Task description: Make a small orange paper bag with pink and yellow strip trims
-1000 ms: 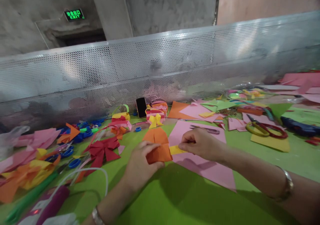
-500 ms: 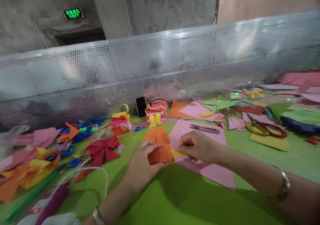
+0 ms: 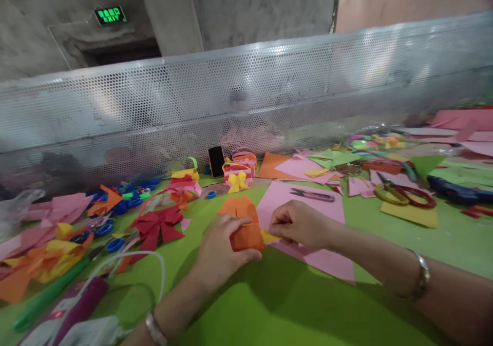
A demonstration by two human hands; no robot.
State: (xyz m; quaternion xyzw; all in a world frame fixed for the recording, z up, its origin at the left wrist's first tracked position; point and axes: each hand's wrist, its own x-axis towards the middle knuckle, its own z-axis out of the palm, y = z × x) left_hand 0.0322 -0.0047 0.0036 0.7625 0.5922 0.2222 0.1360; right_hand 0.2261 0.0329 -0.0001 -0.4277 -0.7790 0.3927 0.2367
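My left hand (image 3: 222,252) grips a folded orange paper piece (image 3: 243,223) on the green table (image 3: 269,305), pinching its near end. My right hand (image 3: 298,225) pinches a small yellow paper strip (image 3: 268,236) and holds it against the right side of the orange piece. Both hands rest over a pink paper sheet (image 3: 308,217). Only a short stub of the yellow strip shows between the two hands. A metal bracelet circles each wrist.
Small snips (image 3: 313,195) lie on the pink sheet. Red-and-yellow scissors (image 3: 404,194) and a blue glue gun (image 3: 458,193) lie right. A red paper bow (image 3: 156,228), phone (image 3: 216,161), striped paper baskets (image 3: 236,171) and scraps sit behind. A perforated metal screen (image 3: 269,94) bounds the far edge.
My right hand has slid left toward the orange piece, so less of the yellow strip shows. The left hand keeps its grip. The view shifted slightly.
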